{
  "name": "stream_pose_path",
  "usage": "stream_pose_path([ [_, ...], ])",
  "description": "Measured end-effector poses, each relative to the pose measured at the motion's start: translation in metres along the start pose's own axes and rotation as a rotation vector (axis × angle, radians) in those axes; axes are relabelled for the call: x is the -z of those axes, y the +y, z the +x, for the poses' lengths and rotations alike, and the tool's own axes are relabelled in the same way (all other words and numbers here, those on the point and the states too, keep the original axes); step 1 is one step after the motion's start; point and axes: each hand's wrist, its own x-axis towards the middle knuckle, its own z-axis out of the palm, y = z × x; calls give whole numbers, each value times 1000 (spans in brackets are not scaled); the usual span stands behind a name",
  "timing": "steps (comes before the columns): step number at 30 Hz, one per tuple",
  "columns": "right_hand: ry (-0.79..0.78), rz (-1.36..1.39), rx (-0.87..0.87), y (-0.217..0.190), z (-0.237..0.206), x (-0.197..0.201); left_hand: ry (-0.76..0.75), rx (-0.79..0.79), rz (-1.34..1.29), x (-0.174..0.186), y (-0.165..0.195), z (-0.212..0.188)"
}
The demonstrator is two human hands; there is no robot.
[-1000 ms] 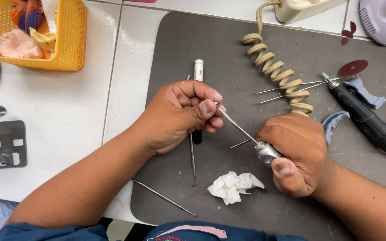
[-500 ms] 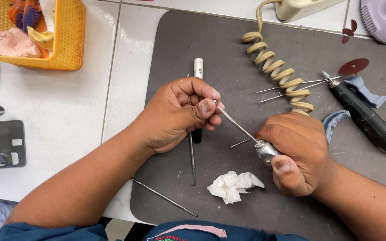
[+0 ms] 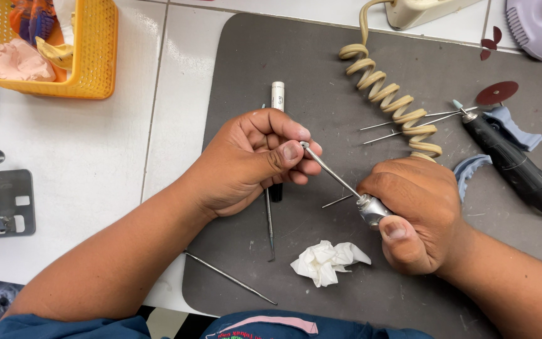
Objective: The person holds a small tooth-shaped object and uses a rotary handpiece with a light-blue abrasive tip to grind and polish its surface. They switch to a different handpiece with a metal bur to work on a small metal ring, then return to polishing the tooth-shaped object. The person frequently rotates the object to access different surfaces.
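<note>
Gripped the metal handpiece (image 3: 371, 208) in the closed right hand (image 3: 418, 216), thumb pressed beside its collar. Pinched the tip of its thin rod (image 3: 330, 171) between thumb and fingers of the left hand (image 3: 255, 157), at ten o'clock from the right fist. Worked over the grey mat (image 3: 321, 69), crumpled tissue (image 3: 327, 260) at six o'clock.

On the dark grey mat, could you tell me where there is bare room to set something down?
Bare patches: the mat's top centre, left of the coiled cream cord, and bottom right beneath the black rotary handpiece. Crowded around both hands and the crumpled white tissue.
</note>
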Motion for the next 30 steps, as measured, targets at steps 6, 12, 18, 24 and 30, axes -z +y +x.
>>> stream_pose_path([
  [6,6,8,3,0,0,-1,4,-4,16,1,0,0],
  [12,4,0,-8,0,1,0,8,-16,18,0,0,0],
  [18,5,5,-31,-1,0,0,17,-27,22,1,0,0],
  [24,-8,-7,-30,0,0,0,13,-41,41,0,0,0],
  [30,10,-10,4,0,0,-1,29,-34,54,-2,1,-1],
])
